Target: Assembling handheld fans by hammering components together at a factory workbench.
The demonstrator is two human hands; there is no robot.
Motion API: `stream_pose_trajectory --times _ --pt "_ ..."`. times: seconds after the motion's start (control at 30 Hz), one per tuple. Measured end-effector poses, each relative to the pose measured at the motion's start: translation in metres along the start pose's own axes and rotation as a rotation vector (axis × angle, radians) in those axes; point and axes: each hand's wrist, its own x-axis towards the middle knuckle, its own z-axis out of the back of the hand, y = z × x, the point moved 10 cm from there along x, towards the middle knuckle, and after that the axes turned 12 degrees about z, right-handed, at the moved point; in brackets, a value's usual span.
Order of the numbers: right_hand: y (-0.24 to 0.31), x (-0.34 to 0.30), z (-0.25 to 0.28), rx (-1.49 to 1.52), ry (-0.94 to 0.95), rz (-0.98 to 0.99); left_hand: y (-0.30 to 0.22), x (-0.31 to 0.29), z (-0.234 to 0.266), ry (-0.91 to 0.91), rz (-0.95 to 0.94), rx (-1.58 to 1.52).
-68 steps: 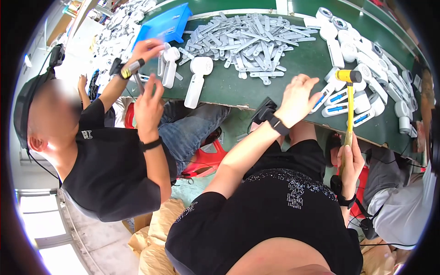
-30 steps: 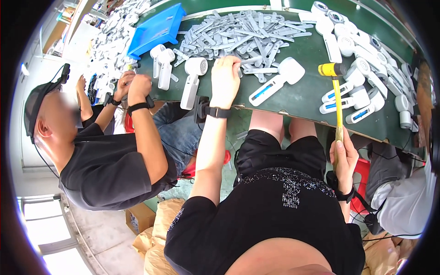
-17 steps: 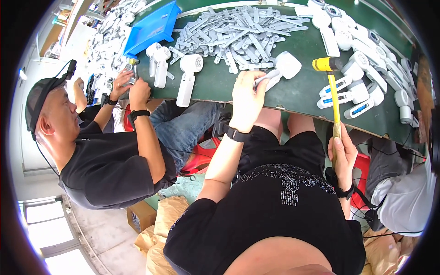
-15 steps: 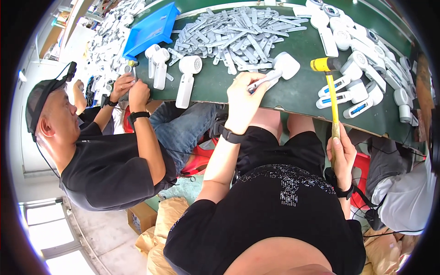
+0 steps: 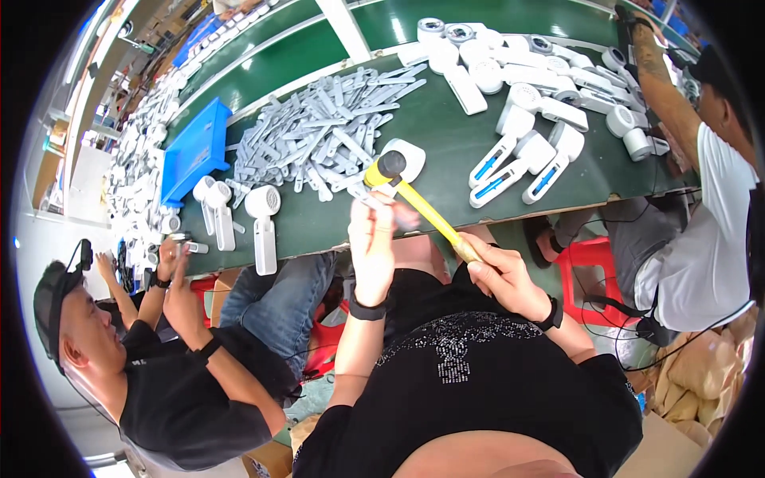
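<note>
Yellow mallet (image 5: 430, 213), clenched in the right hand (image 5: 508, 276), has joined the half-curled left hand (image 5: 372, 245), hold unclear, at one white device (image 5: 410, 159).

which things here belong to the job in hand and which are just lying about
Likely part of the job:
- yellow mallet in the right hand
- white device by the left hand
- pile of grey strips

Seemingly just lying about:
- blue tray
- brown sacks
</note>
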Motion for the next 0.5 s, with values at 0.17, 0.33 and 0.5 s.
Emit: stream_pose_trajectory --times 0.17,0.33,0.5 --pt "-0.015 -0.012 0.019 0.059 -0.128 -0.145 -0.04 -0.005 0.005 -0.325 -0.428 0.969" --pt "-0.013 -0.022 0.046 -0.008 -0.216 -0.094 -0.027 0.011 0.017 -0.424 -0.325 1.015" --pt "-0.019 -0.029 0.048 0.016 -0.256 -0.106 -0.018 0.012 0.015 -0.542 -0.399 1.363"
